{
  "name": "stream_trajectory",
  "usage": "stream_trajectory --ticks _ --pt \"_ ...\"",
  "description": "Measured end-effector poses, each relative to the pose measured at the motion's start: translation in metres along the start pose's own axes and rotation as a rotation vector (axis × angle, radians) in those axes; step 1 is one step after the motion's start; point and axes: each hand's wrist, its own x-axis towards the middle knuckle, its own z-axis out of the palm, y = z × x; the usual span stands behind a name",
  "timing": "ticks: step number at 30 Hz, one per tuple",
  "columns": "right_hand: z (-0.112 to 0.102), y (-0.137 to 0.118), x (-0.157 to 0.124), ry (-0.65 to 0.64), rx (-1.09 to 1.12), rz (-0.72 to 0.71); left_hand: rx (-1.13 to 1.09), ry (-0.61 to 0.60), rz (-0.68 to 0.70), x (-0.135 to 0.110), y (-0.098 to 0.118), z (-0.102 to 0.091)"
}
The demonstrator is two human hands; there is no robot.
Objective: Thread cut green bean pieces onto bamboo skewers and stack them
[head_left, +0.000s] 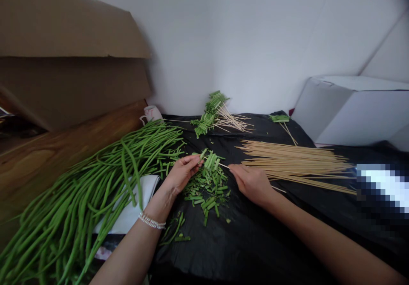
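My right hand [251, 182] grips a thin bamboo skewer [225, 166] that points left, its lower end showing below the palm. Several short cut pieces of green long bean [211, 161] are threaded side by side on it. At the skewer's tip, my left hand [188, 170] pinches another bean piece [203, 153] between thumb and fingers. Beneath both hands a loose pile of cut bean pieces [209, 202] lies on the black plastic sheet [243, 242].
Whole long beans [83, 191] spread over the left side. Bare skewers [297, 161] lie at right. Finished bean skewers [209, 114] are stacked at the back, with a few more [279, 119] farther right. A mug [152, 113], cardboard box [73, 33] and white box [354, 106] stand around.
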Motion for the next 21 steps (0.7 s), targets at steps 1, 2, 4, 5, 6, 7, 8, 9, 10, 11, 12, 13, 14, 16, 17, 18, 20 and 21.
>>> stream_trajectory --ticks 1,2,4,5,6,7,8,9,10,11,12,13,14,16,17,18,20,21 --pt "-0.0001 -0.0001 0.0000 0.000 0.000 0.001 0.003 -0.002 -0.001 0.0000 0.0001 0.0000" --pt "-0.0002 -0.0002 0.0000 -0.001 -0.001 0.002 0.005 -0.003 -0.001 -0.0001 0.0002 0.0000" --pt "-0.0003 -0.0003 0.0000 -0.006 0.000 0.002 0.005 -0.009 -0.003 0.0000 0.0004 0.0000" --pt "-0.0003 -0.0003 -0.0001 -0.008 0.000 0.002 0.002 -0.009 -0.002 0.0000 0.0004 -0.0001" --pt "-0.0003 -0.0003 -0.0001 -0.007 0.002 0.003 -0.003 -0.007 -0.002 -0.0001 0.0005 -0.0001" --pt "-0.0002 -0.0002 -0.0002 -0.006 0.003 0.004 -0.008 -0.004 -0.003 -0.0001 0.0005 -0.0001" --pt "-0.0001 -0.0001 -0.0002 -0.006 0.004 0.005 -0.012 -0.003 -0.004 -0.0002 0.0006 -0.0001" --pt "0.0000 -0.0001 -0.0002 -0.007 0.004 0.005 -0.015 -0.002 -0.004 -0.0003 0.0007 -0.0001" --pt "0.0001 0.0000 -0.0003 -0.008 0.002 0.006 -0.018 -0.003 -0.006 -0.0003 0.0007 -0.0002" --pt "0.0001 0.0001 -0.0002 -0.010 -0.001 0.007 -0.019 -0.005 -0.007 -0.0003 0.0007 -0.0002" --pt "0.0000 0.0001 -0.0002 -0.011 -0.003 0.008 -0.019 -0.009 -0.009 -0.0003 0.0006 -0.0003" --pt "-0.0001 0.0001 -0.0002 -0.012 -0.004 0.009 -0.018 -0.014 -0.008 -0.0002 0.0004 -0.0004" --pt "-0.0004 -0.0001 -0.0002 -0.013 -0.004 0.010 -0.015 -0.018 -0.007 0.0000 0.0002 -0.0006" --pt "-0.0011 -0.0006 -0.0001 -0.019 -0.002 0.013 -0.005 -0.018 -0.004 0.0003 -0.0002 -0.0006" --pt "-0.0014 -0.0010 -0.0002 -0.025 -0.003 0.015 0.003 -0.011 0.001 0.0004 -0.0004 -0.0005" --pt "-0.0017 -0.0015 -0.0003 -0.032 -0.005 0.016 0.013 -0.001 0.008 0.0004 -0.0005 -0.0002" --pt "-0.0018 -0.0025 -0.0006 -0.044 -0.010 0.017 0.036 0.016 0.027 0.0004 -0.0004 0.0008" --pt "-0.0016 -0.0029 -0.0009 -0.050 -0.010 0.016 0.043 0.020 0.034 0.0003 -0.0004 0.0012"
